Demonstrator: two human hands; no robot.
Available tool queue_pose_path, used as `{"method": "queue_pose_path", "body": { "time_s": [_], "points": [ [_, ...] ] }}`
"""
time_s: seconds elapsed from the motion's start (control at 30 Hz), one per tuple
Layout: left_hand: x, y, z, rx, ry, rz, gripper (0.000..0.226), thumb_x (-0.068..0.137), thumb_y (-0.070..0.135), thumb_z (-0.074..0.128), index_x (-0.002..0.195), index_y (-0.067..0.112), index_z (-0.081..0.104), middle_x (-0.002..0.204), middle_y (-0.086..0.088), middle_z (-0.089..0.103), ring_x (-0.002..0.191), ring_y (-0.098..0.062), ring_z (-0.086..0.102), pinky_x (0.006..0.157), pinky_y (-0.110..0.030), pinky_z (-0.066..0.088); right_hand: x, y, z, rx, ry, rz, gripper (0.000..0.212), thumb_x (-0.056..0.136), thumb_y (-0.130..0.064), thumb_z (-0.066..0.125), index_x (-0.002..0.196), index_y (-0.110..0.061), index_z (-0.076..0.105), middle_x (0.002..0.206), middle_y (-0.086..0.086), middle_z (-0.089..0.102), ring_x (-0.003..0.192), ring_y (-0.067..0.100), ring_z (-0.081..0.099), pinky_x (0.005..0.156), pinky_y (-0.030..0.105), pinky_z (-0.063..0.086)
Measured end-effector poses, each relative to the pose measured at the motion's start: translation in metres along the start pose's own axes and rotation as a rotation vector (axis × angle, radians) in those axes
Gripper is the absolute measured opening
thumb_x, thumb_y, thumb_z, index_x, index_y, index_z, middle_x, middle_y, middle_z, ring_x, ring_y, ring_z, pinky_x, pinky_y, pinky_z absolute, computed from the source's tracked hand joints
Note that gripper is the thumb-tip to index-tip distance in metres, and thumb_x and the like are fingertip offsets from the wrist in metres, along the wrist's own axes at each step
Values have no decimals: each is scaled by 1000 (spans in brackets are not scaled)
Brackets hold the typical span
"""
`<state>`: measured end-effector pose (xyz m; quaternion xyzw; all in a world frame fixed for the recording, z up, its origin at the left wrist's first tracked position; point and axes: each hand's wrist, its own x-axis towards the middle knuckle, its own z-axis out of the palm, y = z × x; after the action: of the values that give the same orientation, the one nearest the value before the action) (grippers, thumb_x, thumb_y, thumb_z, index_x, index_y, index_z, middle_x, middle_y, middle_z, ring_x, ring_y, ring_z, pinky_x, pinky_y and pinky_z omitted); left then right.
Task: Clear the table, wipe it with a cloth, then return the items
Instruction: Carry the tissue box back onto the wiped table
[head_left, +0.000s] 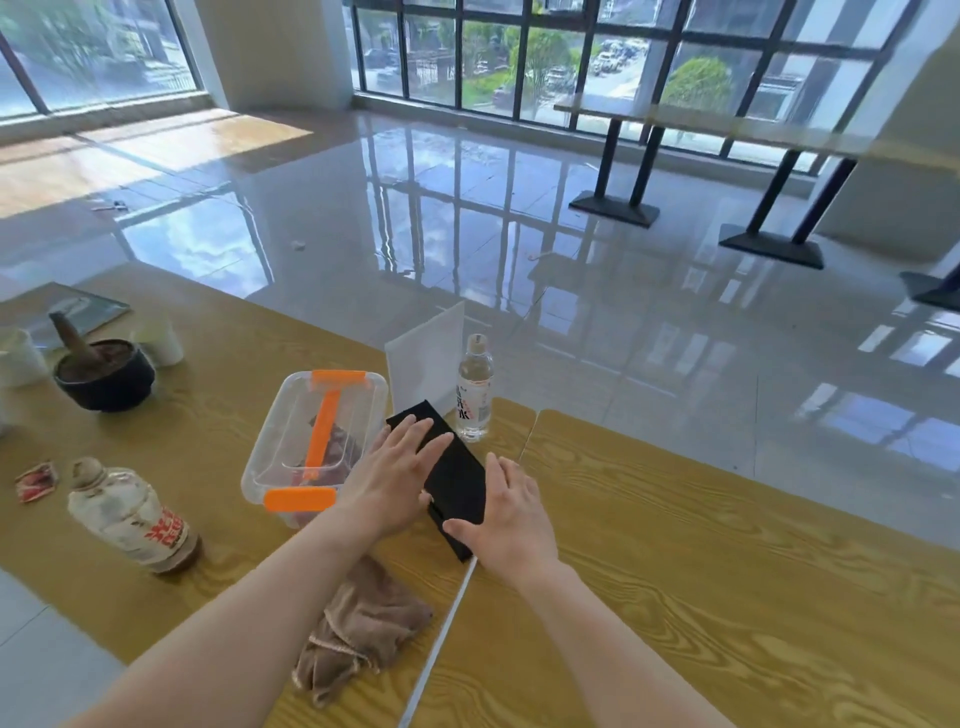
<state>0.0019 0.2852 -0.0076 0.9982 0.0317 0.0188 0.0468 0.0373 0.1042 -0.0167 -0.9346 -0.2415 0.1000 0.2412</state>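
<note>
A flat black box (458, 480) lies at the seam of two wood-grain tables (701, 571). My left hand (395, 473) rests on its left side with fingers spread over the top. My right hand (511, 512) presses against its right edge, thumb at the near corner. Both hands hold the box between them. A crumpled brown cloth (363, 629) lies on the table near my left forearm. Left of the box stands a clear plastic container (317, 441) with orange latches. A water bottle (474, 389) and a white card (428, 358) stand just behind the box.
A lying bottle with red lettering (132, 519), a red wrapper (36, 480), a dark mortar with pestle (101, 371), white cups (161, 338) and a book (78, 312) occupy the left table. Glossy floor and other tables (727, 130) lie beyond the far edge.
</note>
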Motion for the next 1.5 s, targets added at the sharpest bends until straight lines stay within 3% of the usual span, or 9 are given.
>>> {"method": "queue_pose_path", "body": {
  "time_s": [0.2,0.4,0.6,0.77,1.0,1.2,1.5],
  "points": [
    [43,-11,-5,167,-167,116,89,83,40,71,154,33,18,163,-5,16,152,-25,6,122,-48,12,20,-2,7,-33,-120,72,114,78,-63,70,157,-16,2,163,6,15,147,29,17,117,41,29],
    [78,-19,-6,251,-370,250,99,80,37,77,155,37,11,165,0,7,152,-22,0,123,-50,7,35,-6,6,-46,-214,166,108,83,-56,69,157,-13,3,157,7,27,144,29,25,117,39,30],
    [106,-28,-3,281,-491,383,99,75,31,80,154,35,19,157,7,28,149,-17,14,119,-50,17,38,-12,6,-25,-242,225,101,85,-49,67,157,-14,5,158,7,26,144,29,25,118,39,27],
    [112,-36,1,246,-451,454,87,75,35,78,147,39,29,147,8,39,142,-17,26,116,-47,20,41,-14,6,-50,-275,257,113,78,-56,72,157,-15,3,156,6,26,143,28,24,118,39,26],
    [111,-43,-3,124,-403,505,79,74,38,75,142,44,36,135,12,48,132,-15,36,119,-44,14,39,-18,8,-38,-189,271,102,78,-42,73,156,-15,13,147,6,36,134,27,36,113,37,34],
    [110,-44,-4,-23,-288,517,82,68,45,70,143,46,38,122,16,49,114,-13,40,102,-29,29,32,-13,-9,-53,-78,248,97,76,-35,72,154,-17,20,144,1,41,127,23,40,105,34,41],
    [110,-5,-24,-152,-249,565,86,63,48,70,142,50,36,118,24,47,110,-10,36,98,-35,35,-1,-2,-57,-85,32,286,95,74,-34,73,154,-19,24,142,-1,43,127,21,41,103,33,41]
  ]
}}
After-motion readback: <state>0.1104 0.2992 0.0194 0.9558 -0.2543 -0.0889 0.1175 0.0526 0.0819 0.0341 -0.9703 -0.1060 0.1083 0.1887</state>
